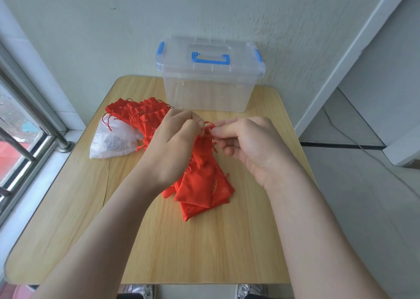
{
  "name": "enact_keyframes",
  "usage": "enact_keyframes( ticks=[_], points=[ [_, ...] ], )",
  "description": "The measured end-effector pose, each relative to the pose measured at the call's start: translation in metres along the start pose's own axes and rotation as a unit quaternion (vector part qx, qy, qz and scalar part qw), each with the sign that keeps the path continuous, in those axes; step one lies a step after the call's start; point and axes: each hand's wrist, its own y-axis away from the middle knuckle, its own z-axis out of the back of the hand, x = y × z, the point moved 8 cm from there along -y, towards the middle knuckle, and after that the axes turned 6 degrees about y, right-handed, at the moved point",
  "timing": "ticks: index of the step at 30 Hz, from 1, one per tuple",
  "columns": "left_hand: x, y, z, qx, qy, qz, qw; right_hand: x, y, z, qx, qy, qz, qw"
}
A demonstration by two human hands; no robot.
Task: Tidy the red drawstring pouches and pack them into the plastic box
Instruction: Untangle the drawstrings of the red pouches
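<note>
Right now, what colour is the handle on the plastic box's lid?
Blue. The handle shows best in the head view.

Red pouches [200, 185]: matt woven cloth, softly creased, pale print on some; drawstrings [214, 144] are thin red cord with frayed ends. Plastic box [209, 89]: clear, smooth, glossy plastic, handle [210, 59] opaque blue plastic; table [159, 242] pale wood-grain top, smooth, low sheen. White bag [113, 142]: thin, crinkled, semi-sheer, plastic or mesh, can't tell which; window rail [45, 126] dull grey metal.
</note>
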Motion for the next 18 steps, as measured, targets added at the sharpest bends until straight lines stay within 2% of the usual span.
enact_keyframes(
  ticks=[7,12,18],
  points=[
    [-0.004,-0.001,0.012,-0.064,-0.019,-0.022,0.998,0.002,-0.002,0.0,-0.021,0.036,0.025,0.999],
    [0.017,-0.002,0.018,-0.095,0.037,0.08,0.992,0.003,-0.001,-0.001,-0.02,0.041,0.034,0.998],
    [0.022,-0.004,0.007,-0.051,0.092,0.132,0.986,0.004,0.0,-0.004,-0.006,0.055,0.039,0.998]
  ],
)
